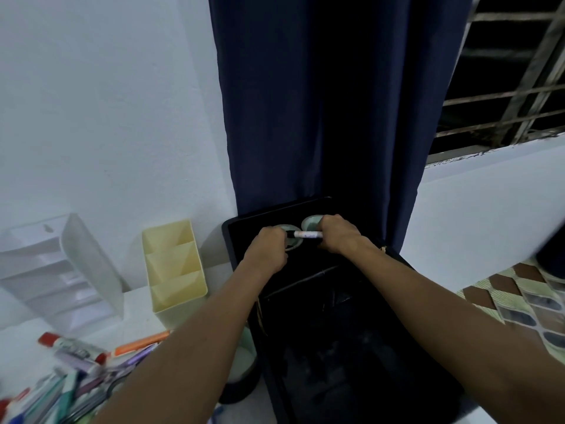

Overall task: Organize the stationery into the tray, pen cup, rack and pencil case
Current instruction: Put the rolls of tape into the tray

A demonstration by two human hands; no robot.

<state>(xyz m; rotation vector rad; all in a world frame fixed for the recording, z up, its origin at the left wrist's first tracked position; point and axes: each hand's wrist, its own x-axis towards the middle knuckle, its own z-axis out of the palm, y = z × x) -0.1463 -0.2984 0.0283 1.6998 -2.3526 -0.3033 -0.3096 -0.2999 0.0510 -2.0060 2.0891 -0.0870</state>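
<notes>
Both my hands hold one white marker (307, 234) level over the far end of the black tray (232, 237). My left hand (269, 250) grips its black cap end; my right hand (337, 234) grips the other end. Two pale green round things (310, 223) lie in the tray under the marker, partly hidden by my hands. A cream pen cup with three slanted compartments (174, 267) stands left of the tray. A white tiered rack (61, 267) stands further left. A pile of pens, markers and scissors (76, 377) lies at the lower left.
A black case-like thing (351, 347) lies under my forearms in front of the tray. A pale green round container (244, 359) peeks out beside my left arm. A dark blue curtain (321, 102) hangs behind the tray. Patterned cloth (526, 301) lies at the right.
</notes>
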